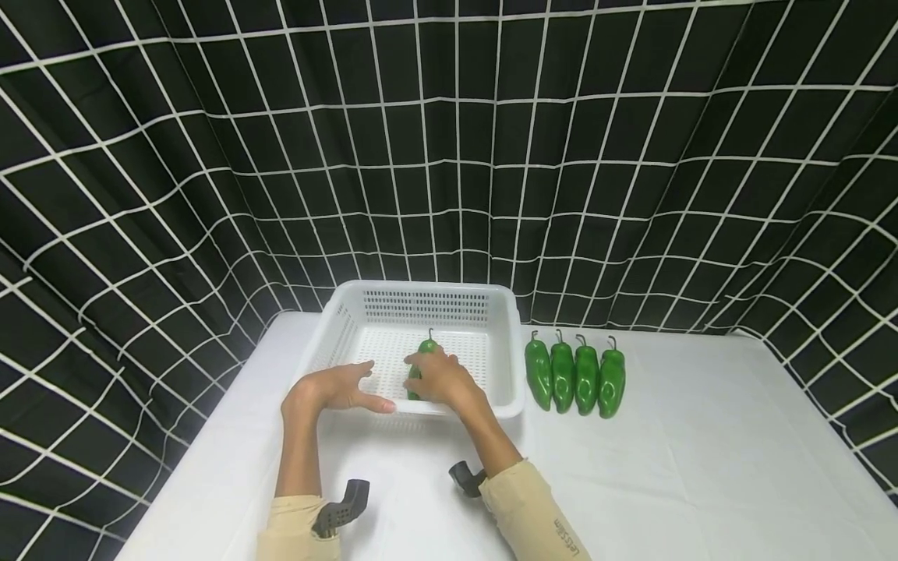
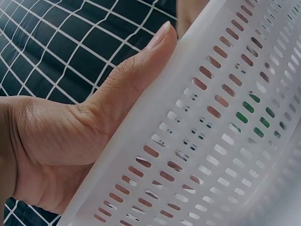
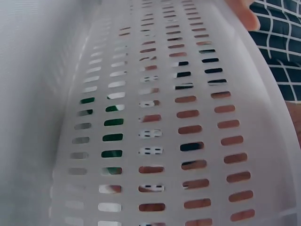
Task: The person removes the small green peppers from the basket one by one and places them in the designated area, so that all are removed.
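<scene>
A white slotted plastic basket (image 1: 507, 351) stands on the table in the head view. Inside it lies a green pepper (image 1: 426, 345), its curved stem toward the back wall. My right hand (image 1: 445, 377) reaches over the front rim and holds this pepper from above, covering its middle. At the front left corner, my left hand (image 1: 335, 386) has its thumb stretched along the rim and its fingers spread loosely inside. Through the slots, bits of green pepper show in both wrist views (image 2: 244, 114). The basket wall hides the right fingers in the right wrist view.
To the right of the basket, several green peppers (image 1: 563, 378) lie side by side in a row, stems to the back. A white cloth covers the table (image 1: 701, 436). Black curtains with a white grid (image 1: 477, 156) rise behind and at both sides.
</scene>
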A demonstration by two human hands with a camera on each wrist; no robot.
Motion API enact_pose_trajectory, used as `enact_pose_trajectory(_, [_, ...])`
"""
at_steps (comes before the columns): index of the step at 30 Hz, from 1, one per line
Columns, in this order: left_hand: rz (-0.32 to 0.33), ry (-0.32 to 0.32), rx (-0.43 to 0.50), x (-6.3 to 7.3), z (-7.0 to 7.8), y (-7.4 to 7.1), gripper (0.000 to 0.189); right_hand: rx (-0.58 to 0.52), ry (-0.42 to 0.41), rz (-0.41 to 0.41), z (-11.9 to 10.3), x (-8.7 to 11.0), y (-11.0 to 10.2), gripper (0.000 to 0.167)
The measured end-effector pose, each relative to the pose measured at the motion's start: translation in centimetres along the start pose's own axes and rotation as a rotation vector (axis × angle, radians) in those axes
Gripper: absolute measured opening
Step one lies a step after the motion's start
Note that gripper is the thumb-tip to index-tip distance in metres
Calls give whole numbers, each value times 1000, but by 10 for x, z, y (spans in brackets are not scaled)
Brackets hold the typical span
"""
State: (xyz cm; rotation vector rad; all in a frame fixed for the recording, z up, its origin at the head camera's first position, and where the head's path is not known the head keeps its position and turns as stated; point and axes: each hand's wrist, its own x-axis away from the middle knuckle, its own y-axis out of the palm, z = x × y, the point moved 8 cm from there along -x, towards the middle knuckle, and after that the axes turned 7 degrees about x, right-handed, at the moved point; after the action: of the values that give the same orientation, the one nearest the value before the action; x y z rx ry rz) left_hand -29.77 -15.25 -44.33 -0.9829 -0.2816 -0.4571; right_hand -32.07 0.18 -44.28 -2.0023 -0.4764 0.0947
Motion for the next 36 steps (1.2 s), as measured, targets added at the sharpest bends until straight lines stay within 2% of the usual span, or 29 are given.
enact_pose_trajectory(3, [-6, 4, 2, 1, 0, 1, 118, 63, 26, -105, 3, 2, 9, 44])
enact_pose_trajectory(5, [-8, 12, 2, 1, 1, 1, 116, 74, 46, -112, 5, 2, 10, 39])
enact_pose_trajectory(8, [-3, 19, -6, 1, 2, -1, 113, 57, 59, -49, 6, 1, 5, 26])
enact_pose_trajectory(12, [-3, 16, -20, 0, 2, -2, 115, 5, 42, 92, 6, 0, -6, 5])
enact_pose_trajectory(13, [-5, 15, -16, 0, 2, -1, 115, -11, 41, 116, 6, 0, -9, 6])
enact_pose_trajectory(15, [-12, 9, -10, -1, 2, 0, 115, -51, 31, 156, 8, 1, -15, 15])
enact_pose_trajectory(21, [-9, 5, -19, -1, 1, 1, 116, -160, -21, 198, 15, 7, -35, 29])
enact_pose_trajectory(27, [-20, 35, -11, -2, 4, 1, 109, -256, -8, 240, 27, 17, -57, 50])
enact_pose_trajectory(32, [-39, 66, -18, -3, 9, 1, 91, -290, 35, 236, 37, 23, -71, 59])
enact_pose_trajectory(36, [-70, 129, -12, -4, 13, 3, 72, -329, 47, 218, 48, 29, -81, 62])
